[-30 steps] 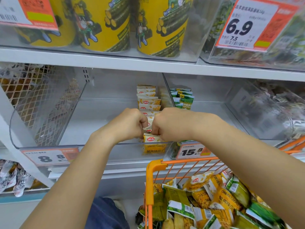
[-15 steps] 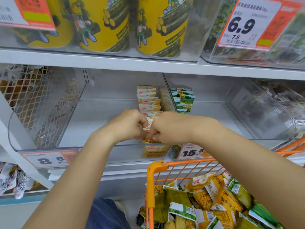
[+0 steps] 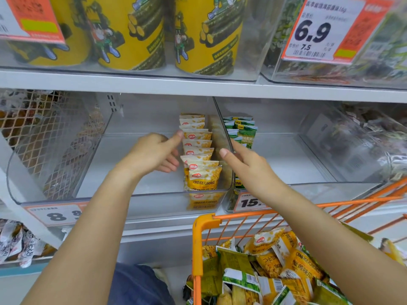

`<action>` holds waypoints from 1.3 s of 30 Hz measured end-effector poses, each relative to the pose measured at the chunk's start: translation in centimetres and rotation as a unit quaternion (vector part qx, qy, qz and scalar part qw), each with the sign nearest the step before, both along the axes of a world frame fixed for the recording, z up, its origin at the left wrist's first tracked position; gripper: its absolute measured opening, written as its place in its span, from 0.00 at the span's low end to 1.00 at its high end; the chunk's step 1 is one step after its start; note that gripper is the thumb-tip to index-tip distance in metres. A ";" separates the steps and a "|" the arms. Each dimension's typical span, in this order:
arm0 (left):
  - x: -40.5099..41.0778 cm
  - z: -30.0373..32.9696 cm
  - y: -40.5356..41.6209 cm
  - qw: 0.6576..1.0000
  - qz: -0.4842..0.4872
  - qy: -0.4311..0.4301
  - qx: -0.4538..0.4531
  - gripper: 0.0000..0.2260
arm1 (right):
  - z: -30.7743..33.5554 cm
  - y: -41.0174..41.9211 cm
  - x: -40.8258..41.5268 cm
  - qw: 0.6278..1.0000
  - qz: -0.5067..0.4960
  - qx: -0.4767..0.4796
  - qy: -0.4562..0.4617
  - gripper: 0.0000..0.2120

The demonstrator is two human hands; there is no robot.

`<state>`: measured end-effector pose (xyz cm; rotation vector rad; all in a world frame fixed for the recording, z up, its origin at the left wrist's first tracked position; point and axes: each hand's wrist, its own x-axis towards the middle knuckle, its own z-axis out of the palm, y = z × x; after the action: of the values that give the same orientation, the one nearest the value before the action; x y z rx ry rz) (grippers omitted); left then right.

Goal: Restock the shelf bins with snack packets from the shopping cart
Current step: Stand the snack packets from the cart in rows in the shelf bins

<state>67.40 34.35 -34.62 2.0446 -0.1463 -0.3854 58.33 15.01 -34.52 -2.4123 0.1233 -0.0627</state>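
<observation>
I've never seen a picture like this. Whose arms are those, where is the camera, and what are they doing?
The camera sits on a person's head, looking down at their own arms. They stand at a shop shelf. The left hand and right hand are both open and hold nothing. Between them, a row of yellow snack packets stands in a clear bin. The left fingertips touch the row's side. Green packets stand in the next bin. Below is an orange shopping cart full of more packets to put away.
</observation>
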 end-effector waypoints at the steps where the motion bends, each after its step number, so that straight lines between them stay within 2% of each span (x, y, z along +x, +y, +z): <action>1: -0.1 -0.1 -0.4 1.000 0.012 0.018 0.006 0.29 | -0.2 0.0 0.1 1.000 -0.003 0.014 -0.001 0.27; 4: -1.1 -0.3 -2.2 0.993 -0.047 0.097 0.042 0.32 | -0.1 0.0 0.1 1.000 -0.001 0.002 -0.009 0.26; 7: -1.9 0.1 -2.9 0.988 -0.075 0.137 -0.012 0.28 | 0.5 -0.5 -0.9 0.999 0.013 0.039 0.027 0.28; 9: -1.9 0.2 -2.7 0.986 -0.083 0.143 -0.024 0.27 | 1.1 -1.1 -2.0 0.999 0.023 0.000 0.033 0.27; 10: -2.0 0.2 -2.6 0.988 -0.085 0.129 0.007 0.28 | 1.5 -1.5 -2.7 0.999 0.025 -0.038 0.021 0.25; 11: -2.0 0.0 -2.5 0.990 -0.088 0.084 0.069 0.30 | 1.9 -1.8 -3.4 0.997 0.025 -0.068 0.003 0.22; 13: -2.5 -0.4 -2.7 0.972 -0.069 -0.086 0.208 0.31 | 2.6 -2.7 -5.3 0.996 0.013 -0.074 -0.039 0.14; 14: -3.3 -0.1 -2.9 0.957 -0.049 -0.172 0.227 0.28 | 2.8 -3.2 -6.3 0.997 0.003 -0.058 -0.053 0.10; 15: -4.0 0.2 -3.0 0.950 -0.029 -0.237 0.204 0.24 | 2.9 -3.7 -7.2 0.997 -0.008 -0.050 -0.060 0.07; 17: -5.6 0.7 -3.4 0.939 -0.012 -0.329 0.099 0.14 | 2.7 -4.7 -8.9 0.995 -0.022 -0.086 -0.053 0.04; 19: -7.1 1.0 -3.9 0.931 -0.041 -0.363 0.016 0.09 | 2.2 -5.4 -10.3 0.985 -0.015 -0.170 -0.011 0.06; 21: -8.9 1.2 -4.7 0.933 -0.099 -0.345 -0.021 0.10 | 0.9 -5.7 -11.3 0.960 0.016 -0.279 0.031 0.09; 24: -11.1 0.6 -5.9 0.915 -0.198 -0.353 0.011 0.14 | -2.0 -5.9 -12.2 0.925 0.052 -0.372 0.054 0.15; 27: -12.4 -0.3 -6.6 0.896 -0.267 -0.353 0.034 0.15 | -3.2 -6.0 -11.9 0.913 0.064 -0.399 0.056 0.13; 30: -12.7 -0.8 -6.8 0.915 -0.293 -0.277 -0.007 0.11 | -2.3 -6.7 -11.9 0.938 0.066 -0.334 0.063 0.09; 33: -12.5 -0.9 -6.8 0.934 -0.282 -0.206 -0.076 0.14 | -0.2 -7.2 -12.1 0.993 0.037 -0.104 0.039 0.05; 35: -12.2 -0.5 -6.6 0.945 -0.279 -0.126 -0.118 0.18 | 1.2 -6.9 -12.0 0.998 0.036 0.052 0.011 0.05; 36: -12.0 -0.2 -6.6 0.947 -0.279 -0.098 -0.123 0.17 | 1.9 -6.7 -11.8 0.994 0.044 0.096 -0.002 0.05; 39: -11.5 1.0 -6.1 0.951 -0.280 -0.076 -0.106 0.12 | 2.7 -5.8 -10.6 0.986 0.054 0.152 -0.038 0.03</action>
<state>55.95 28.27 -33.65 1.7922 -0.8388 -0.5326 47.69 9.17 -31.80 -2.1039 -0.0317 -0.0794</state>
